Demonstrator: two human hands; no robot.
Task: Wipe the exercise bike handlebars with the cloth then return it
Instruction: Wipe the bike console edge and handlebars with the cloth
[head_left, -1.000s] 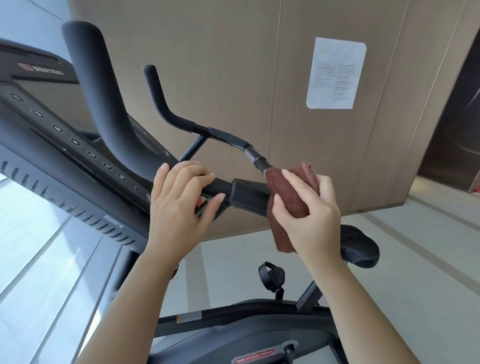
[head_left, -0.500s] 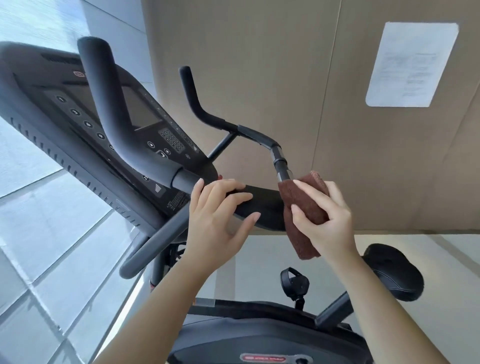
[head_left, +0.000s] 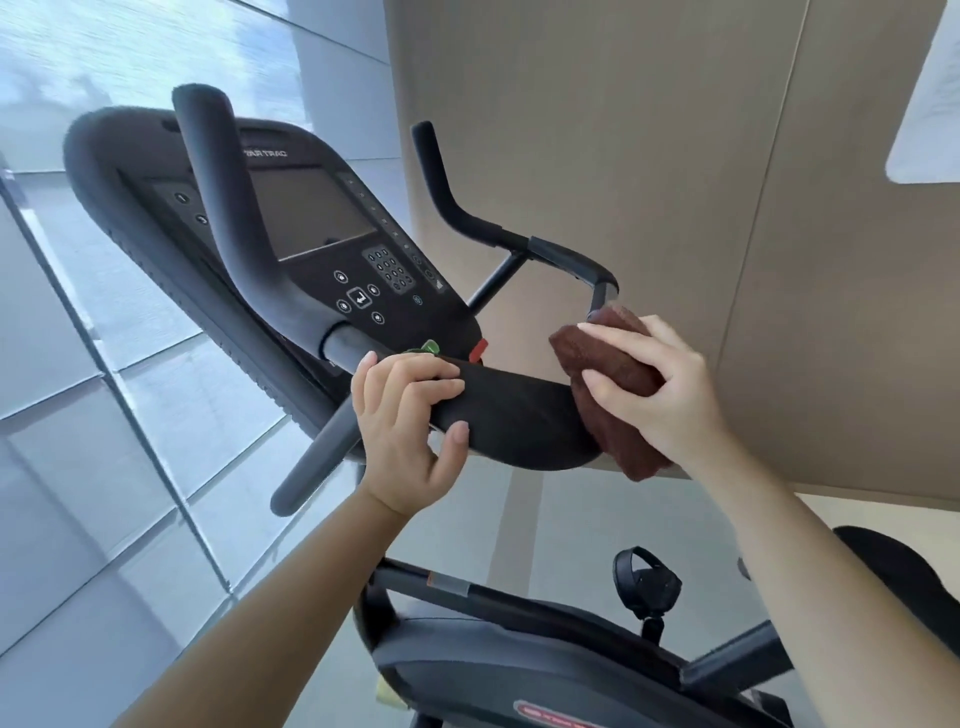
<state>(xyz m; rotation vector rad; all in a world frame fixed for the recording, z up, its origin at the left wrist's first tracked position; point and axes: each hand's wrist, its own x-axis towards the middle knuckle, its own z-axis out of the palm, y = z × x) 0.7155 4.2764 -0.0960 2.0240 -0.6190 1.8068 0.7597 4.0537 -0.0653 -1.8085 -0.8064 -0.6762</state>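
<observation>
Nearest, below both hands, lies the bike's dark body housing (head_left: 519, 670) with a red label at its lower edge. Beside it and under the right forearm stands a strapped pedal (head_left: 647, 584), and the black saddle (head_left: 904, 577) shows past that arm at the right edge. Nothing stands between the hands and the bar they work on.

The left hand (head_left: 402, 436) is wrapped around the padded centre section of the handlebars (head_left: 519, 415), fingers curled over the top and thumb pressed underneath, closed firmly on it. Just to its right, at the end of the same pad, the right hand (head_left: 660, 389) is closed on the brown cloth (head_left: 615, 364), fingers spread flat over the folded fabric and pressing it against the bar where the pad meets the thin metal stem. A loose end of the cloth hangs below the hand.

Beyond the left hand rises the thick left horn (head_left: 228, 208) of the handlebars, and behind it the tilted console (head_left: 322, 218) with its dark screen and keypad. Beyond the cloth the right horn (head_left: 441, 187) bends upward. Farthest back are a tan panelled wall (head_left: 675, 156) with a white sheet of paper (head_left: 930, 93) on it, and glass panes (head_left: 104, 364) to the left.
</observation>
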